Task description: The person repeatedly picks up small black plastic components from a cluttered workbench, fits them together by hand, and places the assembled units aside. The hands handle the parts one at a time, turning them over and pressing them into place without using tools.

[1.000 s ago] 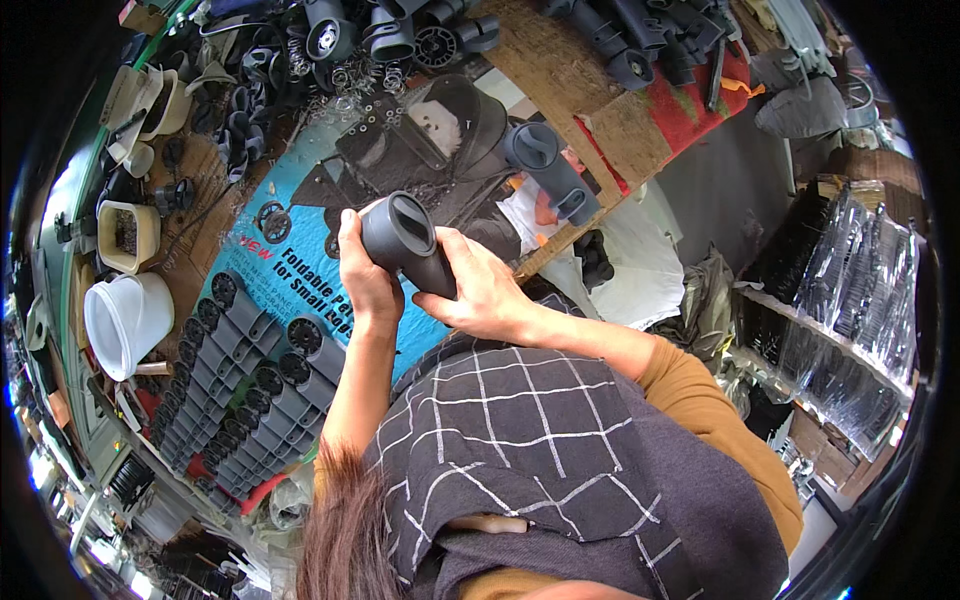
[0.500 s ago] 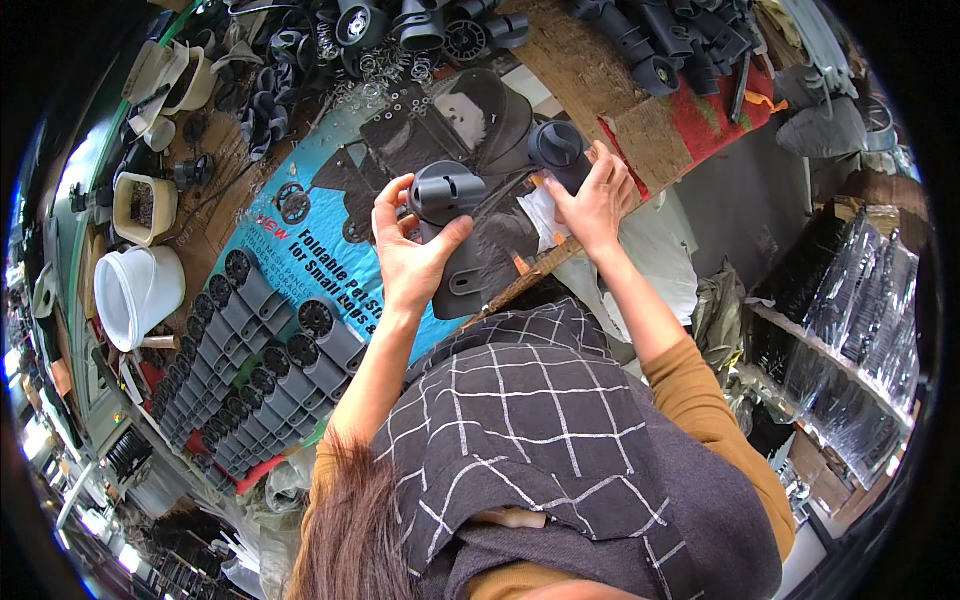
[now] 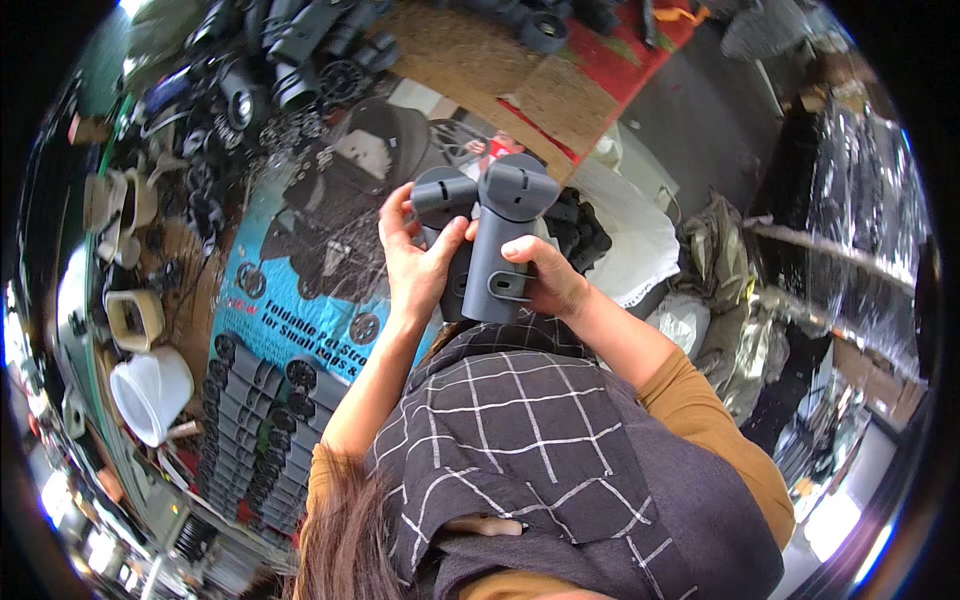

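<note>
Yr L hand (image 3: 418,268) clamped dk fitting (image 3: 443,194); R hand (image 3: 556,280) gripped grey fitting (image 3: 497,252) beside it, prob. light, stiff, best held mid-tube.

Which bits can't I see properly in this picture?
Head view:
Right hand: most fingers hidden behind the grey tube part.
Other grey part: partly covered by the left hand and the first part.
Pile of dark parts: cut off by the top edge.
Tiny rings: too small to count.
</note>
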The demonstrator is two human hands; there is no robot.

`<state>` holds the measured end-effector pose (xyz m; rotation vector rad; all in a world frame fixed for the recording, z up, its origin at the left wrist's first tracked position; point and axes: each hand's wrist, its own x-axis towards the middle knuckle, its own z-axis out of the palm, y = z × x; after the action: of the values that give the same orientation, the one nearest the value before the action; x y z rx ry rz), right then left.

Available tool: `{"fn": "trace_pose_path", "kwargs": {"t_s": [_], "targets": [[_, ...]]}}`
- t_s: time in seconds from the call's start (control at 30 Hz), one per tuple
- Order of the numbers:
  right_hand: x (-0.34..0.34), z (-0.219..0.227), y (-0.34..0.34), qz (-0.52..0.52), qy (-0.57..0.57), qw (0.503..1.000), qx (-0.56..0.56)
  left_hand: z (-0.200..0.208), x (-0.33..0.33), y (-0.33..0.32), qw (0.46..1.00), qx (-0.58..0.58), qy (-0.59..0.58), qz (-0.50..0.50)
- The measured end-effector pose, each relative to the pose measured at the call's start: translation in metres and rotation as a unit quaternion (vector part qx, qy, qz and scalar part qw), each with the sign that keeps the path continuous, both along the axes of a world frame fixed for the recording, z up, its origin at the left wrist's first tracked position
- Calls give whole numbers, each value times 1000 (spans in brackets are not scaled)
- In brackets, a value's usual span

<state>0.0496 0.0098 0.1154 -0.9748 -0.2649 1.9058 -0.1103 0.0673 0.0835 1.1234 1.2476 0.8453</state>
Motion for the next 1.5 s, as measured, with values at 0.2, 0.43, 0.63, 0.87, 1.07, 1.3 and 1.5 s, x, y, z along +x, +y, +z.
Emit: {"fn": "trace_pose_path", "kwargs": {"t_s": [0.2,0.43,0.63,0.87,1.07,1.3,1.5], "targets": [[133,-43,-64,-178,-179,966,-50,-6,-7,-6,984,82,125,-100],[207,-187,-103,188,-599,745,-224,-27,-29,-13,992,27,107,-63],[192,-171,-63,95,-747,622,-216,-22,-57,-16,994,27,106,-24],[163,-98,197,-193,-819,496,214,0,-77,-23,995,-30,58,75],[138,-63,241,-135,-792,594,22,14,-99,-27,989,-11,74,127],[-17,-3,105,-40,-128,989,-54,22,-74,10,960,239,137,-52],[-100,2,143,297,-432,832,179,7,-133,25,985,1,-90,147]]}}
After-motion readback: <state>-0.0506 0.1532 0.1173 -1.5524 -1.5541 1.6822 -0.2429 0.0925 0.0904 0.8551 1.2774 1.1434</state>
